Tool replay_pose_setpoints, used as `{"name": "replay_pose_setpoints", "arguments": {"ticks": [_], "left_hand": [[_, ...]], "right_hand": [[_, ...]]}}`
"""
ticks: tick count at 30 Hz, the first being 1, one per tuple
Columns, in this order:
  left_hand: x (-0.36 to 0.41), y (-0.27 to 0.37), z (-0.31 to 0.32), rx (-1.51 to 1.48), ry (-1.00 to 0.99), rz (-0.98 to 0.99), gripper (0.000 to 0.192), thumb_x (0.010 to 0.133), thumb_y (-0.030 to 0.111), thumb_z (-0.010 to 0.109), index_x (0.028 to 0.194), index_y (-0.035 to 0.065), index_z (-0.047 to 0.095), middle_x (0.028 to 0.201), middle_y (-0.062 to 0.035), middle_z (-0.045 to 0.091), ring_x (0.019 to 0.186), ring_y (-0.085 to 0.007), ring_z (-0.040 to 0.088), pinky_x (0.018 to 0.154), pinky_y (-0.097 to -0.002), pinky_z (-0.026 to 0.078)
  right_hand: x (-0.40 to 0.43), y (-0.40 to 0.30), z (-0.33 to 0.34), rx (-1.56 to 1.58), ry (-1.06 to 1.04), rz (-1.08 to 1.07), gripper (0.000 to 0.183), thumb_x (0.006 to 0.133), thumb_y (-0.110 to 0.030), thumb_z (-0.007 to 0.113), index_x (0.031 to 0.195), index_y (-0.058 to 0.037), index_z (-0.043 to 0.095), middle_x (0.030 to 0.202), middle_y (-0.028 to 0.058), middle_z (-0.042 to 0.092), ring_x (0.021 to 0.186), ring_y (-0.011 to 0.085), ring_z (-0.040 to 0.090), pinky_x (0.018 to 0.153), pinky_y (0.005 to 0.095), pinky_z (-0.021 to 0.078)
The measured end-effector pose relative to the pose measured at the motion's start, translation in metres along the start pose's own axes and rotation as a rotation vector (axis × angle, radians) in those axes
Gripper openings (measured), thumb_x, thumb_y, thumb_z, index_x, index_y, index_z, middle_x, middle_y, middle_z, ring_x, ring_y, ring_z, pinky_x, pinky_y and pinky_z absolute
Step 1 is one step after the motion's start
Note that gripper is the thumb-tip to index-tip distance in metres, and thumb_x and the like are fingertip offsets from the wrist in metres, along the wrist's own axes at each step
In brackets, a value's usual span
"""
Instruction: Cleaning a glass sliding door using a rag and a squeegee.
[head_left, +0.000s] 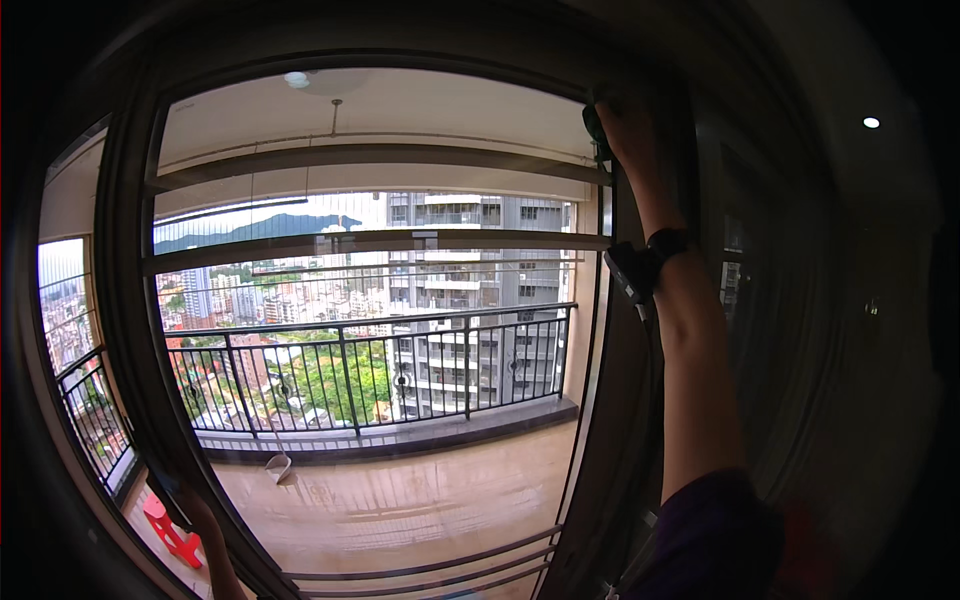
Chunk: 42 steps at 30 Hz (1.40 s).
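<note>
My right hand (619, 124) is raised to the upper right corner of a dark-framed glass door (375, 300). It holds a dark green item (595, 131) against the glass edge; what that item is cannot be told. A black strapped device (634, 274) with a cable sits on my right wrist. Low at the left, my left hand (193, 510) is at the dark door frame (124, 300), beside a dark, flat, long thing (169, 499). Shadow hides its fingers, so its grip cannot be made out.
Beyond the glass lie a tiled balcony floor (420, 487) and a black metal railing (405, 375). A red plastic stool (172, 532) stands at the lower left. A long-handled dustpan (278, 469) is near the railing's base. Dark horizontal bars (375, 247) cross the view.
</note>
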<state>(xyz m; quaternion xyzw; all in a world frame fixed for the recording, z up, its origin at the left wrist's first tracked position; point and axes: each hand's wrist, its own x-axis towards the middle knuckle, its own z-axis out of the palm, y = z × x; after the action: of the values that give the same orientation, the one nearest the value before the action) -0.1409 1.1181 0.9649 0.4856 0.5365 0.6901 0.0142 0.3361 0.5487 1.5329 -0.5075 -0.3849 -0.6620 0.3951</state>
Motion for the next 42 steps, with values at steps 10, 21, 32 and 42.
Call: {"name": "replay_pose_setpoints", "arguments": {"ticks": [10, 21, 32, 42], "left_hand": [[0.033, -0.057, 0.009, 0.549, 0.053, 0.156, 0.053, 0.094, 0.047, 0.048, 0.123, 0.0026, 0.055, 0.098, -0.0214, 0.064, 0.068, -0.0354, 0.063, 0.063, -0.0435, 0.052], [0.024, -0.028, -0.076, 0.177, 0.171, 0.331, 0.044, 0.096, 0.038, 0.049, 0.121, 0.0026, 0.059, 0.122, -0.0119, 0.061, 0.103, -0.0276, 0.061, 0.073, -0.0407, 0.05], [-0.186, 0.13, -0.169, -0.489, -0.169, -0.455, 0.028, 0.091, 0.02, 0.054, 0.112, 0.0051, 0.065, 0.111, -0.0055, 0.067, 0.048, -0.0036, 0.04, 0.044, -0.0182, 0.032], [-0.222, 0.095, -0.24, -0.495, -0.218, -0.813, 0.018, 0.092, 0.014, 0.052, 0.101, 0.0029, 0.064, 0.094, -0.0032, 0.067, 0.047, -0.0046, 0.042, 0.045, -0.019, 0.036]], "right_hand": [[-0.455, -0.088, -0.119, -0.076, -0.467, 0.487, 0.096, 0.063, -0.023, 0.077, 0.142, 0.0016, 0.028, 0.15, 0.0275, 0.012, 0.139, 0.0426, 0.016, 0.112, 0.0485, 0.022], [-0.218, -0.026, -0.042, 0.165, -0.038, -0.017, 0.079, 0.078, 0.001, 0.056, 0.146, 0.0019, 0.016, 0.132, 0.024, 0.047, 0.121, 0.0307, 0.05, 0.099, 0.0395, 0.0411], [-0.409, -0.139, -0.038, 0.625, -0.999, -1.165, 0.047, 0.085, -0.023, 0.055, 0.128, -0.0055, 0.05, 0.129, 0.0054, 0.053, 0.128, 0.0217, 0.044, 0.112, 0.0398, 0.0321], [-0.047, -0.124, 0.053, 0.246, -0.095, -0.308, 0.043, 0.079, -0.022, 0.061, 0.12, -0.0078, 0.059, 0.136, 0.02, 0.044, 0.117, 0.0363, 0.051, 0.102, 0.0412, 0.04]]}}
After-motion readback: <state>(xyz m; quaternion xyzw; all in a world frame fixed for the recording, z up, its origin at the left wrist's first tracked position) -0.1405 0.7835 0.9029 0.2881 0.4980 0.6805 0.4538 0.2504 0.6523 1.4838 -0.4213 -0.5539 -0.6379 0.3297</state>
